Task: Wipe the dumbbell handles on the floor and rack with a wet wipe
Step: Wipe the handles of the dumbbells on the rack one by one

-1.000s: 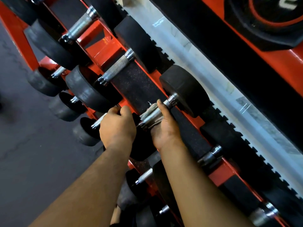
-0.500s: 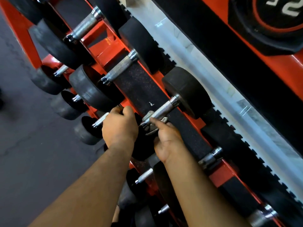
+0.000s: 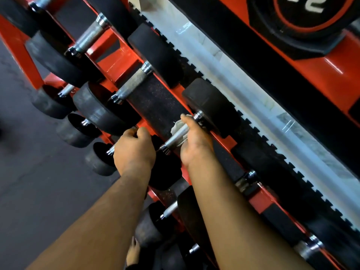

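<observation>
Gym floor (image 3: pixel 29 191) grey, red rack (image 3: pixel 120 61) running diagonally across it with a black mat strip on top. Right hand (image 3: pixel 194 141) has its fingers wrapped round the wet wipe (image 3: pixel 178 126), wipe pressed on the far half of the handle (image 3: pixel 176 136) of the mid-rack dumbbell. Left hand (image 3: pixel 134 151) grips that dumbbell's near head, fingers curled over its edge, steadying it. To do it well, I'd say: wrap the wipe fully round, twist and slide end to end, and cover the near collar too. Count: two hands, one wipe, about ten handles visible on the rack, some partly hidden.
</observation>
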### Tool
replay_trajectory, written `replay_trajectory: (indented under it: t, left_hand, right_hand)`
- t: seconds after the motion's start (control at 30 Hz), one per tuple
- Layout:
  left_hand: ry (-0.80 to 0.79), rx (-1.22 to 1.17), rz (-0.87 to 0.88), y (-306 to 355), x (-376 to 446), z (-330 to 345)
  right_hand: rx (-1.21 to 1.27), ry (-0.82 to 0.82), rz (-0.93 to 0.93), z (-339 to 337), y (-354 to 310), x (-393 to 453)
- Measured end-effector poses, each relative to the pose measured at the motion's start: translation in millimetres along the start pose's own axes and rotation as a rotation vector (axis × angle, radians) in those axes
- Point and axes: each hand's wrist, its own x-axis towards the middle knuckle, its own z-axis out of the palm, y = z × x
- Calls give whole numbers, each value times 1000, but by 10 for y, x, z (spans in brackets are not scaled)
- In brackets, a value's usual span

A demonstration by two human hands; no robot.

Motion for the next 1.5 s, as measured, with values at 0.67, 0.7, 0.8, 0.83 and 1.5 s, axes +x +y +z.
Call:
replay_trajectory:
  t: [0.67,0.7,0.8,0.83,1.5]
  left_hand:
    - [-133,94,13,-34,106,-43]
    - [-167,92,15,-49,104,-49]
    - [-283,79,44,-113,203,-183]
    - [-271,74,75,-142,289,-285]
    - [-163,199,132,528,1923,-622]
  right_hand:
    - [-876,-113,-317,-251,297,-920]
    - [-832,-97,-337,-240,266,-921]
    - [-795,-64,-431,-100,161,-894]
    - [-824,-72,-474,19,135,-870]
    - [-2804,-518,-1020,1381,220,306]
